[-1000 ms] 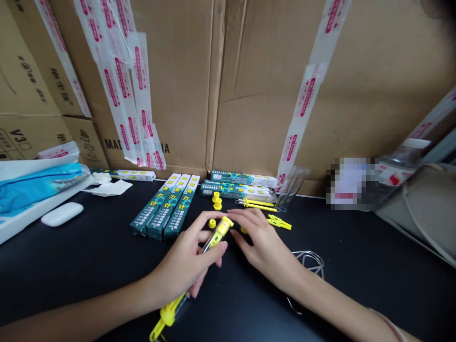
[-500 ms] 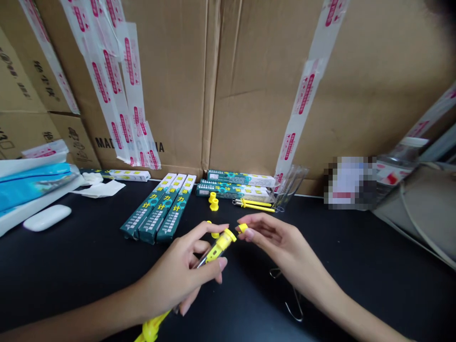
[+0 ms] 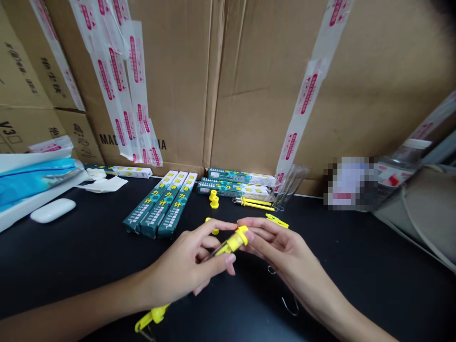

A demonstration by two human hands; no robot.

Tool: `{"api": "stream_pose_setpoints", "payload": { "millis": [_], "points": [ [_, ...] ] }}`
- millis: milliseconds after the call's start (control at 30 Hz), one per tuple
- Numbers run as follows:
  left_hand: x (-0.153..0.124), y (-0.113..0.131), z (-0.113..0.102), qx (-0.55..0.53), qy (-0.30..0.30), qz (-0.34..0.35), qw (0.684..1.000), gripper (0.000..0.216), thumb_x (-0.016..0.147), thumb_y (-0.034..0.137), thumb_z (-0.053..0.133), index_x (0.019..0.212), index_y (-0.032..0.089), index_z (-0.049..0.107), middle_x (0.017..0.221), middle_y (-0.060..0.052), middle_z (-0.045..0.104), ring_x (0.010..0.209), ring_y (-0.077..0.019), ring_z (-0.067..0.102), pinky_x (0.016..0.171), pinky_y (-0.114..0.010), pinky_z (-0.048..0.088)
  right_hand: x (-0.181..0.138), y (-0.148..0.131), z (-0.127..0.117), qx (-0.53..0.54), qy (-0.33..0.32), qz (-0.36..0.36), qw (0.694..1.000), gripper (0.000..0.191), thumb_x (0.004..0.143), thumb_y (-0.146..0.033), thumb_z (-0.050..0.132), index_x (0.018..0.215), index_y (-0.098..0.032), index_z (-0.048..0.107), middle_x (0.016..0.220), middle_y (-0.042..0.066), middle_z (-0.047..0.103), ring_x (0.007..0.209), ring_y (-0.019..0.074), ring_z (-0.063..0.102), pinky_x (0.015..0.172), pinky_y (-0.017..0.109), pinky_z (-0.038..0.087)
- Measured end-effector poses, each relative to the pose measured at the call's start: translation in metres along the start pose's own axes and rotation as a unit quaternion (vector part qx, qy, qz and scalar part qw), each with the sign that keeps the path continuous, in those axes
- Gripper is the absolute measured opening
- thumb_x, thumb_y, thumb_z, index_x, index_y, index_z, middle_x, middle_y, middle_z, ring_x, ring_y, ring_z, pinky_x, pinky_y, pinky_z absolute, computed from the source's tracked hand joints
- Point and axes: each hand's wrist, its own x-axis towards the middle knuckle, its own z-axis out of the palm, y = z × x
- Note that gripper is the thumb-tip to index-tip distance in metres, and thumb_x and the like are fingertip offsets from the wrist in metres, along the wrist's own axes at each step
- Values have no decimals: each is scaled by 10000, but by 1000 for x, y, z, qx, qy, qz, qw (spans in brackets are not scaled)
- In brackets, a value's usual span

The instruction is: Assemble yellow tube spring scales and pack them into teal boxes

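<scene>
A clear plastic tube with yellow fittings (image 3: 231, 243) is being gripped by the fingers of the left hand (image 3: 188, 270), its long axis slanting away rightward, its round yellow plastic end (image 3: 242, 234) pinched by the nearer right hand's (image 3: 281, 249) fingers.

Yellow cap (image 3: 243, 234), black tabletop (image 3: 356, 266)

Soft, dim light leaves a faint sheen on the tabletop (image 3: 228, 320) at bottom centre; a dark blur (image 3: 448, 10) shades the upper right corner, a pixelated patch (image 3: 349, 184) sits at right, and edges look stretched.
</scene>
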Motion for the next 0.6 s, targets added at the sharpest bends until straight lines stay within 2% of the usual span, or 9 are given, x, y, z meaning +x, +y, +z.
{"api": "stream_pose_setpoints", "payload": {
  "millis": [167,300,400,467,533,600],
  "points": [
    [5,-9,3,-37,32,-27,998,323,881,390,684,931,215,418,818,-26,764,346,-18,428,335,-126,294,-2,3,-1,20,-8,23,1000,232,803,-347,814,987,-213,766,989,35,789,959,169,738,907,257,575],
    [3,-11,3,-39,37,-40,998,357,847,406,721,835,204,427,822,-41,768,361,-23,461,341,-128,330,-1,6,1,17,13,40,999,285,705,-345,885,922,-197,774,946,41,799,903,191,754,847,273,605],
    [2,-5,0,-63,22,-67,996,369,835,471,721,850,183,491,908,-74,767,360,-30,468,320,-143,333,1,8,-1,4,38,48,998,327,657,-362,910,900,-183,784,861,37,802,819,183,759,792,263,616],
    [2,2,-6,-120,-8,-91,989,401,838,518,700,922,145,580,1003,-113,754,377,-31,460,316,-154,331,1,8,-4,-4,54,47,997,339,665,-373,904,919,-181,789,847,36,805,795,167,757,789,242,608],
    [3,8,-15,-212,-50,-81,973,508,801,526,728,1056,92,660,1061,-149,735,510,-68,558,402,-157,400,0,6,-9,-8,72,45,996,352,690,-382,890,959,-179,790,877,43,812,809,154,757,806,215,593],
    [2,13,-25,-279,-94,-70,953,597,838,540,677,1194,61,655,1125,-181,718,729,-154,664,578,-208,511,-1,4,-12,-8,96,43,994,380,690,-393,890,986,-176,790,906,50,817,812,143,757,800,184,580]
  ]
}}
